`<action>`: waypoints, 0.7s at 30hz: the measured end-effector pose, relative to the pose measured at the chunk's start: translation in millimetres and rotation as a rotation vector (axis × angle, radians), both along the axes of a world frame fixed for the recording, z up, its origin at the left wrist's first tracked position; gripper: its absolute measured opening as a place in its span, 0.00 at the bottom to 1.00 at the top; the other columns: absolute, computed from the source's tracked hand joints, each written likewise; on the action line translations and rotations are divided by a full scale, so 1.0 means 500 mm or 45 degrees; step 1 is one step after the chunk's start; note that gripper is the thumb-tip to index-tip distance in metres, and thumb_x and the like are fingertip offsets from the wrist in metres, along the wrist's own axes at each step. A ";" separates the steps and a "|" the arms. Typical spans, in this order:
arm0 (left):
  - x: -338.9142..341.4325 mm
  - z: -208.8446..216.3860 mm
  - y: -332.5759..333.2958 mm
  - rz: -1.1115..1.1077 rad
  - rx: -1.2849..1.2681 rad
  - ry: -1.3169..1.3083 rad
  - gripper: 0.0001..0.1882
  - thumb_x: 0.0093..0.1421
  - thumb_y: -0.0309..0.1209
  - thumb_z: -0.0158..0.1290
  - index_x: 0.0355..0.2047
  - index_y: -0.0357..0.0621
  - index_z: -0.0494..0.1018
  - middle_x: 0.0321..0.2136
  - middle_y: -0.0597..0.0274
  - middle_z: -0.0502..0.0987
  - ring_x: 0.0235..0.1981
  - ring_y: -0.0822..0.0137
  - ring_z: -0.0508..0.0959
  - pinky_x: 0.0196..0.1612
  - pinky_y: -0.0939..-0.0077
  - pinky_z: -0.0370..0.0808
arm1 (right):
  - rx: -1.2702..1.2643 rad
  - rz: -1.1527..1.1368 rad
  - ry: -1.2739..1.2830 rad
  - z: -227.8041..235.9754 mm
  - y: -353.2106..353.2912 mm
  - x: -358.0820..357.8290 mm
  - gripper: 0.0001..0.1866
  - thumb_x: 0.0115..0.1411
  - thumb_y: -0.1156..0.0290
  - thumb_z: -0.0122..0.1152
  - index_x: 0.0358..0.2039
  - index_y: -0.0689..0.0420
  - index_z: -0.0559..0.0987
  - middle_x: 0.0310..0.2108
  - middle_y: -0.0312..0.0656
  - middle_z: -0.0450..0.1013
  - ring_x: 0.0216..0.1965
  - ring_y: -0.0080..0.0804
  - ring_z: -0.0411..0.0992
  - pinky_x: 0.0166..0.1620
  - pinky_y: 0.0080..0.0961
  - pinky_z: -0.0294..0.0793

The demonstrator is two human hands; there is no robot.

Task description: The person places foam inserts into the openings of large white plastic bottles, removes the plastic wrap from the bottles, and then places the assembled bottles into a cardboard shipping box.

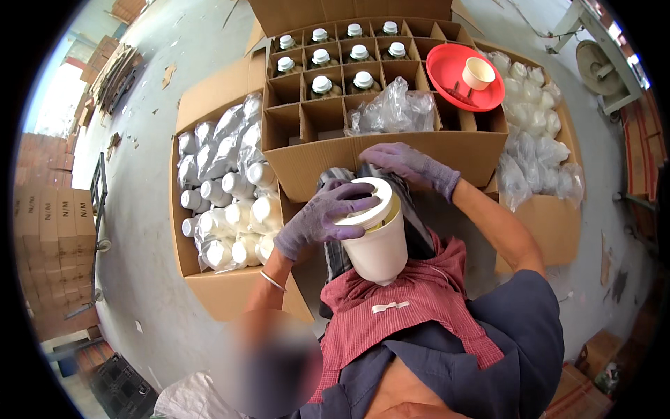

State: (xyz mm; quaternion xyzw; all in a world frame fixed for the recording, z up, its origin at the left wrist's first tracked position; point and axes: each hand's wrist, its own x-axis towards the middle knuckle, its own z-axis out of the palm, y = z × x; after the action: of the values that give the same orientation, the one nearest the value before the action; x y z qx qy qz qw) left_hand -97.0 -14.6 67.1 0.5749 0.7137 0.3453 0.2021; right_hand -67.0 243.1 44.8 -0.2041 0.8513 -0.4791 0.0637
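My left hand (328, 215), in a purple-grey glove, grips a white round lid (377, 187) at the top of a white plastic tub (379, 253). The lid sits tilted, and a yellowish strip shows at the tub's mouth. The tub rests on my lap over a red checked apron (391, 325). My right hand (412, 166), gloved alike, lies with fingers stretched beside the front wall of a divided carton (391, 150); nothing shows in it. White-capped bottles (322, 85) stand in several of the carton's cells, and a crumpled clear plastic bag (395, 108) lies in the front ones.
A red basin (447, 64) with a cream cup (479, 73) sits on the carton's right corner. To the left, an open carton (183, 237) holds bagged white bottles (237, 184). Another carton (537, 227) at right holds bagged pale items (530, 105). Stacked boxes (56, 230) stand far left.
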 end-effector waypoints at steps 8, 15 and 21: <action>0.025 -0.016 0.014 -0.064 -0.101 -0.020 0.38 0.47 0.58 0.61 0.58 0.60 0.71 0.63 0.53 0.60 0.65 0.46 0.55 0.65 0.52 0.53 | 0.052 0.009 -0.057 -0.029 -0.091 0.072 0.21 0.68 0.61 0.41 0.54 0.59 0.71 0.50 0.51 0.71 0.52 0.44 0.70 0.57 0.34 0.67; 0.133 0.012 0.029 0.258 -0.136 0.262 0.33 0.57 0.53 0.54 0.59 0.49 0.67 0.52 0.49 0.68 0.57 0.50 0.66 0.57 0.53 0.63 | -0.325 0.452 0.002 -0.107 -0.071 0.036 0.26 0.70 0.52 0.40 0.54 0.60 0.73 0.52 0.50 0.71 0.53 0.44 0.69 0.58 0.32 0.65; 0.160 -0.165 0.022 0.715 0.412 -0.439 0.25 0.69 0.40 0.40 0.60 0.34 0.61 0.53 0.50 0.70 0.56 0.59 0.69 0.61 0.66 0.62 | -0.120 0.006 0.140 -0.011 0.023 0.197 0.31 0.62 0.53 0.57 0.58 0.62 0.69 0.56 0.53 0.66 0.59 0.46 0.64 0.61 0.35 0.62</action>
State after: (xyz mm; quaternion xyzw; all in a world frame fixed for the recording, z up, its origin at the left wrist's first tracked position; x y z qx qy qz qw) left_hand -17.0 -3.8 -15.3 0.3146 0.7353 0.5875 0.1232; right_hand 31.3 254.4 39.3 -0.2350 0.8295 -0.5067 0.0084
